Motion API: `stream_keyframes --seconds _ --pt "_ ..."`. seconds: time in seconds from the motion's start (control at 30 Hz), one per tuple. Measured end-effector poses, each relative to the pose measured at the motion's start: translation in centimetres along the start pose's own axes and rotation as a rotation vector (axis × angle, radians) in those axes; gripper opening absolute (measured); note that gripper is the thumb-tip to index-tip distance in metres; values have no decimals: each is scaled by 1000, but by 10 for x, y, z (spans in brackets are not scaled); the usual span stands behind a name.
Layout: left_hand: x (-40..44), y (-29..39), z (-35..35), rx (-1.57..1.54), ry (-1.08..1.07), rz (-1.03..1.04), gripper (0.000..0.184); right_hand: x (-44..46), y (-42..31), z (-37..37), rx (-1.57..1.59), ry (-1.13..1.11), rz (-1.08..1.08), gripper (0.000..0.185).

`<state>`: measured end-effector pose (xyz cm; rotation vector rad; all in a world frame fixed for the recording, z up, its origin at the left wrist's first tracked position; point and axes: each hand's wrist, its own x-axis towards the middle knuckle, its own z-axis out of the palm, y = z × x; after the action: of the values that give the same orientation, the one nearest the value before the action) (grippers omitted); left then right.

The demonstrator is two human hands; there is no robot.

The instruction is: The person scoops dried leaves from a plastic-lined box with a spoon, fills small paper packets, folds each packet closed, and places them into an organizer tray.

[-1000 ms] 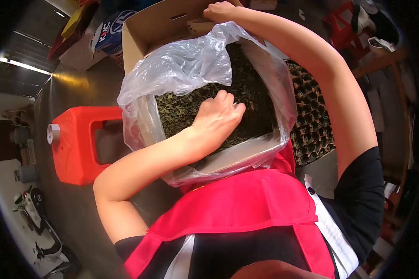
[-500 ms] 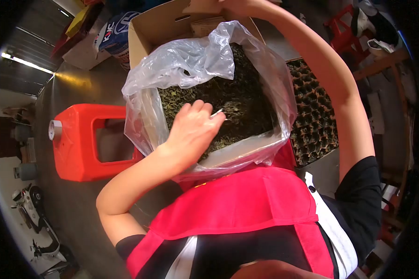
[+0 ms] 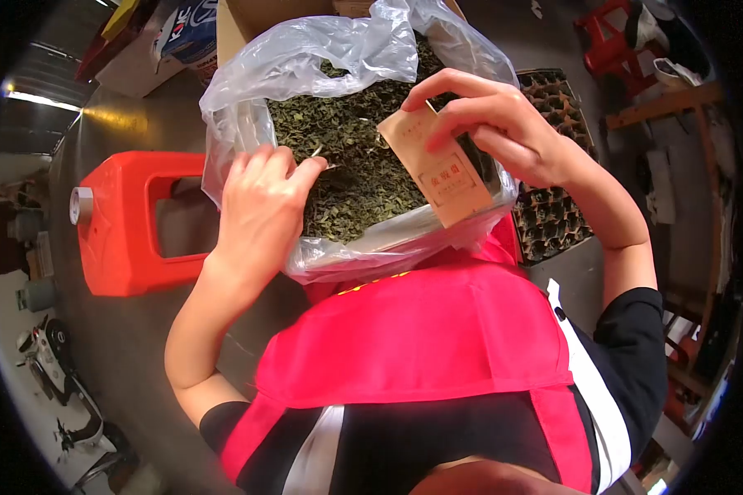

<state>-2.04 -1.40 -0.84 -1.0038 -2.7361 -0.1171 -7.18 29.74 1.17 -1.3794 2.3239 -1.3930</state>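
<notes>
Dried green leaves [image 3: 359, 194] fill a clear plastic bag [image 3: 330, 54] whose mouth is spread over a cardboard box [image 3: 248, 15]. Over the left part of the leaves, my left hand [image 3: 260, 194] is closed on a thin white object [image 3: 317, 152]; only its narrow end shows between thumb and finger, so its kind is unclear. My right hand [image 3: 512, 128] grips a small brown paper packet [image 3: 450, 181] with red printing by its upper part. The packet hangs tilted above the right side of the leaves, and whether it is open cannot be made out.
A red jerrycan [image 3: 115, 223] with a white cap lies left of the bag on the grey table [image 3: 140, 346]. Right of the bag is a tray of small dark cells [image 3: 553, 219]. A blue-and-white printed sack [image 3: 191, 37] stands at the back left, a red stool [image 3: 607, 45] beyond the right side.
My right hand has come back from the far side of the box, now with the brown packet. My left hand has shifted left over the leaves, still pinching the thin white object.
</notes>
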Motion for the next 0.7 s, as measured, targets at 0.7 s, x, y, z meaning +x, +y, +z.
stream_keyframes --seconds 0.7 --pt "-6 -2 -14 6 25 -50 25 9 56 38 -580 -279 -7 32"
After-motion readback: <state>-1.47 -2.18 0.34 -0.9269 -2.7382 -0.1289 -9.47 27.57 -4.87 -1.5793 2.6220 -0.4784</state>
